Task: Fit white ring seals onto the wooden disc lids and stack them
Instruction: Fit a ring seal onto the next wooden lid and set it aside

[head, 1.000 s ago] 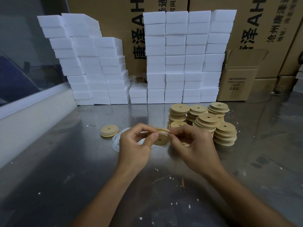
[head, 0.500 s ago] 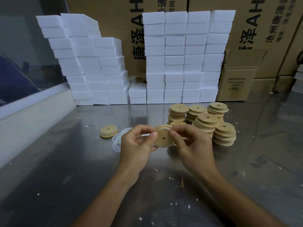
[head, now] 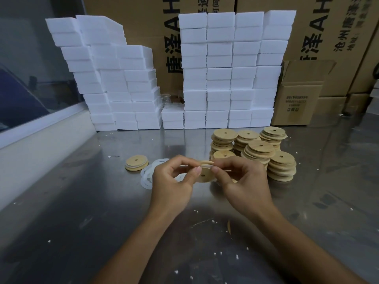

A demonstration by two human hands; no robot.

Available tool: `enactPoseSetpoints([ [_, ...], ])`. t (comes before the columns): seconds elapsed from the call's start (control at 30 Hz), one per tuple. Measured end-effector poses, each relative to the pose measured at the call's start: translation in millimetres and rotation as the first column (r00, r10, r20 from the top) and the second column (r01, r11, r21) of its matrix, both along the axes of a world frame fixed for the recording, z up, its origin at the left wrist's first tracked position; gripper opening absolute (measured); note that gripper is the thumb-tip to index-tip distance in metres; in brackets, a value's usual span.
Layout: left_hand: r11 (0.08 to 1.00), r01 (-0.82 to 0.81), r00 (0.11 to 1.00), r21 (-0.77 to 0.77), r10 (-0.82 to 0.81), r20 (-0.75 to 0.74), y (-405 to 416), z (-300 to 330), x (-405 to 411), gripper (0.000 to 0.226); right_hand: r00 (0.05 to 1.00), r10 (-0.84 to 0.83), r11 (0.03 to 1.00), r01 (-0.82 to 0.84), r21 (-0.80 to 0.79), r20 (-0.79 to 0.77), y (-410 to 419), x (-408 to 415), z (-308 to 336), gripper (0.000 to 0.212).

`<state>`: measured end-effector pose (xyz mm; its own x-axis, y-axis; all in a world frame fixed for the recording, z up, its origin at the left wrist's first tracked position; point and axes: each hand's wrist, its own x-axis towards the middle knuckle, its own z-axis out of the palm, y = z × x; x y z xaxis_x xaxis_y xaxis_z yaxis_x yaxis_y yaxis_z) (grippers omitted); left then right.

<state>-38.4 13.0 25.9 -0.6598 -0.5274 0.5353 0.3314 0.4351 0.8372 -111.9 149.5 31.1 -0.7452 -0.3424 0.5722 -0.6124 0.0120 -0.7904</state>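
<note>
Both hands hold one wooden disc lid above the steel table, its face with the centre hole turned toward me. My left hand pinches its left edge and my right hand pinches its right edge, fingers along the top rim where a pale seal edge shows. Loose white ring seals lie on the table behind my left hand. A short stack of lids sits left of them. Several stacks of bare wooden lids stand behind my right hand.
Walls of white foam blocks stand along the back of the steel table, with cardboard boxes behind and to the right. A raised ledge runs along the left side. White crumbs dot the near table.
The lid has tipped from edge-on to face-on toward me. Both hands have shifted their fingers round its rim while staying in about the same place.
</note>
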Motion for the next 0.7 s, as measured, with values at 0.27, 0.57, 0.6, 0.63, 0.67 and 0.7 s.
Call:
enactPoseSetpoints([
  [0.27,0.940,0.062,0.998,0.335,-0.065,-0.001,2.9,5.0,1.9,0.023,0.998,-0.003,1.000,0.004,0.014,-0.059,-0.8,0.2,-3.6,0.005],
  [0.57,0.957,0.095,0.994,0.275,-0.106,0.026,4.3,5.6,2.1,0.010,0.976,-0.107,0.992,0.118,0.048,-0.187,0.5,-5.4,-6.7,0.015],
  [0.6,0.976,0.075,0.996,0.204,-0.085,0.041,4.7,5.3,1.6,0.009,0.972,-0.112,0.991,0.126,0.051,-0.209,1.2,-6.0,-6.6,0.015],
  [0.63,0.984,0.057,0.997,0.170,-0.066,0.050,4.4,4.9,1.5,0.008,0.968,-0.110,0.991,0.125,0.052,-0.225,1.7,-6.2,-6.3,0.014],
  [0.67,0.983,0.047,0.997,0.177,-0.057,0.051,3.8,5.2,1.4,0.008,0.966,-0.098,0.992,0.114,0.054,-0.237,1.9,-5.9,-5.9,0.012],
  [0.7,0.977,0.044,0.997,0.208,-0.055,0.048,2.6,5.0,1.6,0.008,0.967,-0.078,0.994,0.095,0.057,-0.242,1.8,-4.9,-5.7,0.010],
])
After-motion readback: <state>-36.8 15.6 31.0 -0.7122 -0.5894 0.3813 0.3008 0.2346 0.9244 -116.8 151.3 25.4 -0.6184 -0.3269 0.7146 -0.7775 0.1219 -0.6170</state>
